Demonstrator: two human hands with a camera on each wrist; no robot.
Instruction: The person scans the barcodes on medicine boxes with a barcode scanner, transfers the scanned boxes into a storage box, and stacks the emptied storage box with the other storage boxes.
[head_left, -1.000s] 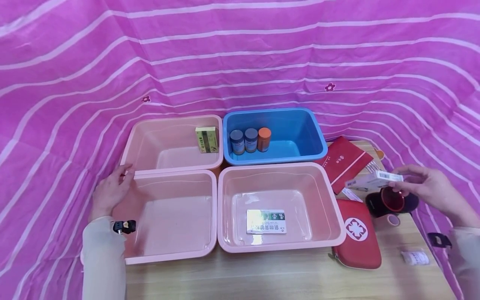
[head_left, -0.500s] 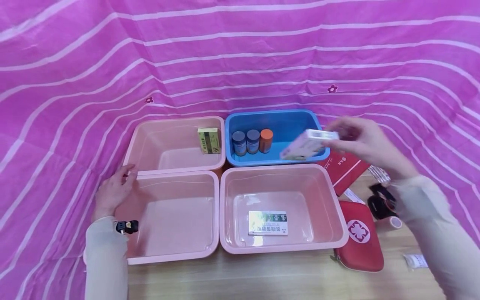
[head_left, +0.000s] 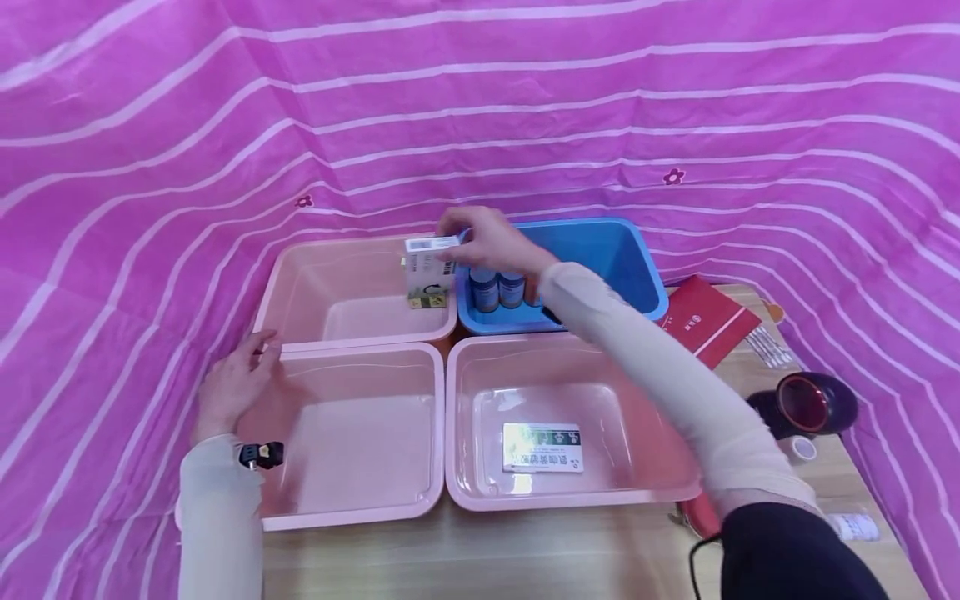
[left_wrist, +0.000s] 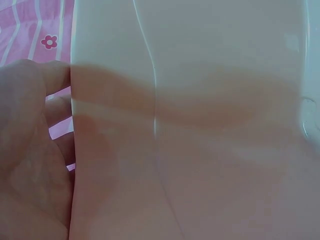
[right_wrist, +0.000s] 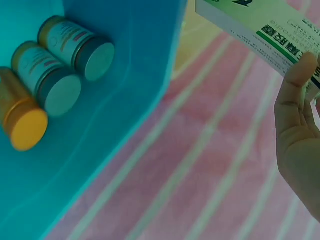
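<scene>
Pinching a white medicine box (head_left: 429,265), the right hand (head_left: 491,242) hovers over the back-left pink bin (head_left: 300,283); the left hand (head_left: 236,385), fingers relaxed, rests beside the bin's front-left corner.

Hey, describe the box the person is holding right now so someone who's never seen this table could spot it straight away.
Four bins sit in a square on the wooden table; find the far left pink bin. Over its right end, beside the blue bin, the right hand pinches a white box. It alone is held in the air, barcode on top.
</scene>
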